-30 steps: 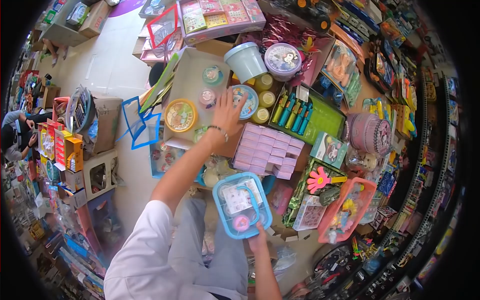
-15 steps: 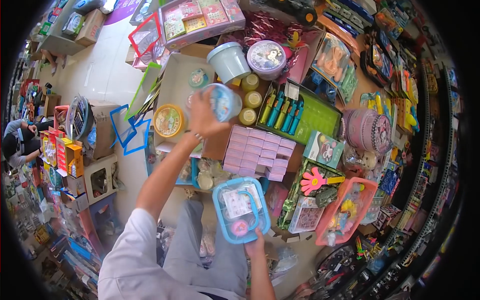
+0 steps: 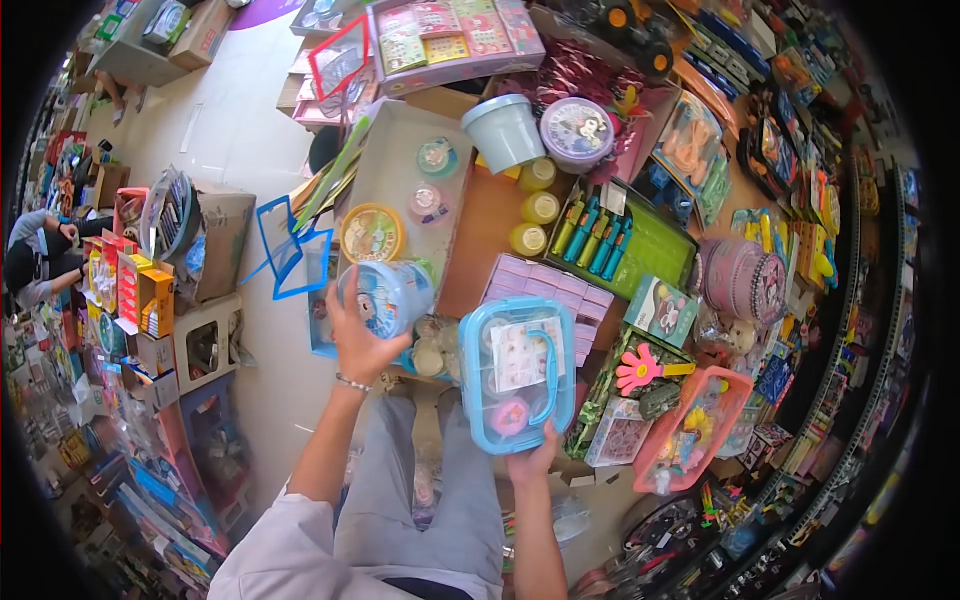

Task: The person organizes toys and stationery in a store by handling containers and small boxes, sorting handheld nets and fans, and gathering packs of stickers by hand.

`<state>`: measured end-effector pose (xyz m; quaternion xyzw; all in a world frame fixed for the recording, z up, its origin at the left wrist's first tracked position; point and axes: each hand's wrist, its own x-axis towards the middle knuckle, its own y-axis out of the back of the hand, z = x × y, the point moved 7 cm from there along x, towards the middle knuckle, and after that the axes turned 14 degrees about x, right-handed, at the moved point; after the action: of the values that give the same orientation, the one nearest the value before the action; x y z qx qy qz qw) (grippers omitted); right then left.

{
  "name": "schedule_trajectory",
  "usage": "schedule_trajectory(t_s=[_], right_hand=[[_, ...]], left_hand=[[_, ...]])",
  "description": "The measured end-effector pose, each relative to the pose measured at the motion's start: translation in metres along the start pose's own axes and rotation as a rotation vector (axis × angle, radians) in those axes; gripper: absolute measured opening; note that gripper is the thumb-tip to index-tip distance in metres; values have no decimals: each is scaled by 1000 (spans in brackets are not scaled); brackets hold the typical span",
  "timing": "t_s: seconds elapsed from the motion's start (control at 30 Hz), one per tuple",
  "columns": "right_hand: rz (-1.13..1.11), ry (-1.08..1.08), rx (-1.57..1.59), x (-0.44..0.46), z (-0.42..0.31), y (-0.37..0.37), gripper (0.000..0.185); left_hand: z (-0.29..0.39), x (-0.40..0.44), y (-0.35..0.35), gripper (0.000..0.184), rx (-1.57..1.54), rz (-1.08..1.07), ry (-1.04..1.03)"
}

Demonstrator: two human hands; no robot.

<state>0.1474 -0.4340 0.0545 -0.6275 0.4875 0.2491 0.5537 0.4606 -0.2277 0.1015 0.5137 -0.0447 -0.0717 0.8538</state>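
Observation:
In my left hand [image 3: 362, 335] is a blue round tub [image 3: 405, 295] with a picture on its lid, gripped with the fingers curved around the lid end. The tub is tilted, close to the near end of an open carton [image 3: 405, 140]. A yellow round tub [image 3: 372, 233] and two small round tubs [image 3: 437, 157] lie in that carton. My right hand [image 3: 535, 455] grips the lower edge of a blue lidded box [image 3: 470, 385]. Its clear lid has a blue handle, and a paper sheet and a pink round thing show through. The box partly covers stacked pink small boxes [image 3: 520, 275].
A pale blue bucket [image 3: 503, 135] and a purple round tin [image 3: 577, 132] stand at the back. A green tray [image 3: 650, 245] holds pens. A pink hand clapper [image 3: 637, 370] and coral basket [image 3: 708, 425] lie right. Blue frames [image 3: 288, 250] jut out left. Another person [image 3: 45, 255] is far left.
My left hand has brought the blue round tub down and left, from beside the yellow-green jars to the carton's near end. My right hand has raised the blue box slightly over the pink boxes.

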Motion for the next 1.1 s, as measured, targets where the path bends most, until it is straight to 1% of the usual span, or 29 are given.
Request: schedule_trajectory(t_s=[0.07,0.17,0.2,0.3,0.37,0.4,0.5,0.6,0.7,0.8,0.9,1.0,1.03,1.07,1.1], right_hand=[[9,-6,21,-2,7,-8,74],[-71,13,5,0,14,-7,74],[-56,9,3,-2,18,-4,74],[-23,12,-10,-7,26,5,74],[-11,26,-30,-12,33,11,74],[-10,-6,2,-14,37,19,73],[6,-6,34,-19,42,41,74],[38,-5,87,-30,45,49,69],[34,-4,106,-36,46,50,69],[29,6,107,-36,45,52,71],[49,-14,102,-39,42,47,73],[12,-14,104,-34,37,50,74],[12,-6,100,-33,36,49,74],[11,2,95,-32,34,48,74],[10,11,90,-31,32,47,74]], left_hand=[[9,4,14,114,197,38,-21],[6,30,21,109,107,101,-13],[9,43,20,115,185,112,-28],[16,94,6,116,119,102,-103],[22,132,-8,117,153,155,-117],[21,151,-15,117,168,179,-126],[19,195,-35,121,344,226,-117],[6,209,-68,121,590,51,-70],[15,202,-90,119,661,11,-384],[18,196,-101,121,584,25,-365],[-9,209,-111,121,598,-208,-116],[-56,218,-142,129,483,-260,-160],[-59,219,-142,131,455,-280,-183],[-64,220,-150,134,614,-376,-233],[-57,224,-145,134,605,-371,-198]])
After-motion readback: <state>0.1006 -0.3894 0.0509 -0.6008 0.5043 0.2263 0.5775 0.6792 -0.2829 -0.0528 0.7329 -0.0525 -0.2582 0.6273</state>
